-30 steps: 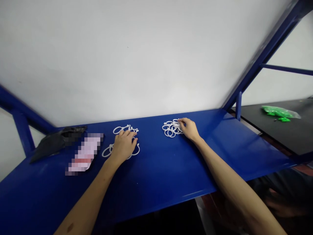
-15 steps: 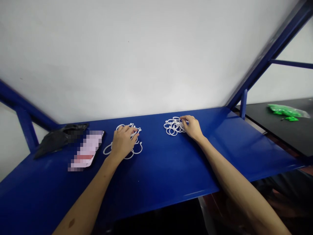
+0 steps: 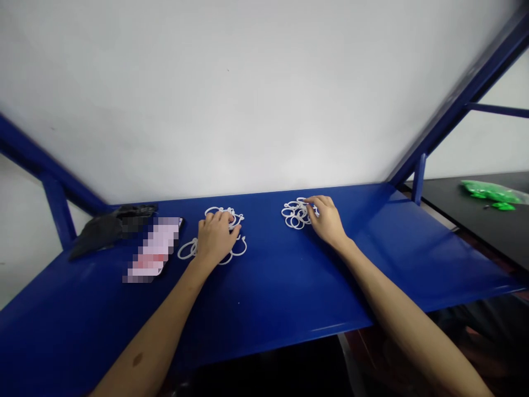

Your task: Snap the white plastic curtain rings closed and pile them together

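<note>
Two heaps of white plastic rings lie on a blue metal shelf [image 3: 281, 298]. My left hand [image 3: 215, 238] rests palm down on the left heap of larger rings [image 3: 237, 251], its fingers curled over them. My right hand [image 3: 326, 218] reaches the right heap of smaller rings [image 3: 294, 214], with thumb and fingertips pinched at the heap's right edge. Whether a ring is caught between those fingertips I cannot make out.
A phone [image 3: 155, 248] lies left of my left hand, beside a black cloth-like object [image 3: 103, 226] at the back left. Blue frame struts [image 3: 454, 110] rise at both ends. A black table [image 3: 475, 220] at the right carries green plastic pieces [image 3: 490, 193].
The view has shifted slightly. My left hand has curled its fingers more over the left heap; my right hand stays at the right heap's edge.
</note>
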Demonstrator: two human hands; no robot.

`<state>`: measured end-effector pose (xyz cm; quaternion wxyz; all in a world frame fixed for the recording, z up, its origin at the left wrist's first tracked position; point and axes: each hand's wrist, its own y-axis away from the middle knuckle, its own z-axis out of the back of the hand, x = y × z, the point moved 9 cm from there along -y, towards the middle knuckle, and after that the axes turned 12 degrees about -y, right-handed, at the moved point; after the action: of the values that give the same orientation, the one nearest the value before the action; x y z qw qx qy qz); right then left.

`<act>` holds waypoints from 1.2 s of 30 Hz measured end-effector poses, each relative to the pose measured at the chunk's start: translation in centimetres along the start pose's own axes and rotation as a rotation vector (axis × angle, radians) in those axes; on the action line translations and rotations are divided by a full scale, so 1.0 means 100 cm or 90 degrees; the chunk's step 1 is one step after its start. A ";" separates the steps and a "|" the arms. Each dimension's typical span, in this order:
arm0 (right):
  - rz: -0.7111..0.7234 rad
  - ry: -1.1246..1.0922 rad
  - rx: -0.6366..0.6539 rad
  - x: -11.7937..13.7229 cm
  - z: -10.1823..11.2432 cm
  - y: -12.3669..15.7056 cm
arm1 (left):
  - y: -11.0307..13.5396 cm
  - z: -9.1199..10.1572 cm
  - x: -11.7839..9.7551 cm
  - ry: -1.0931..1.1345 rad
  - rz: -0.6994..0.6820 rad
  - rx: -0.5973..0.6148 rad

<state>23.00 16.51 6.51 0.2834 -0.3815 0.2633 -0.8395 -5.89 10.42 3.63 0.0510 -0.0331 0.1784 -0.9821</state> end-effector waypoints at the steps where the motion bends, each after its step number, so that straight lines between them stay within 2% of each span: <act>1: 0.012 -0.006 0.002 0.006 -0.002 0.001 | 0.000 -0.001 0.001 -0.002 0.001 0.002; 8: 0.072 -0.039 0.051 0.043 -0.014 0.006 | -0.004 -0.004 0.014 -0.001 0.024 -0.007; 12: 0.071 -0.055 0.057 0.045 -0.015 0.008 | -0.006 0.010 0.028 0.047 0.069 -0.071; 15: 0.071 -0.068 0.061 0.047 -0.016 0.010 | -0.004 0.028 0.035 0.137 0.123 -0.123; 18: 0.070 -0.087 0.081 0.054 -0.020 0.012 | 0.000 0.041 0.037 0.270 0.175 -0.137; 24: 0.082 -0.115 0.139 0.072 -0.031 0.016 | 0.003 0.041 0.032 0.466 0.213 -0.113; 28: 0.077 -0.130 0.156 0.075 -0.032 0.017 | 0.002 0.044 0.031 0.498 0.183 -0.128; 32: 0.076 -0.134 0.162 0.076 -0.033 0.018 | 0.002 0.061 0.023 0.375 0.085 -0.198; 36: 0.073 -0.129 0.170 0.077 -0.035 0.019 | 0.002 0.066 0.018 0.311 0.020 -0.212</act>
<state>16.55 10.78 7.08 0.4043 -0.4077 0.1407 -0.8065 -7.10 7.74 9.83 0.0153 0.1993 0.3444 -0.9173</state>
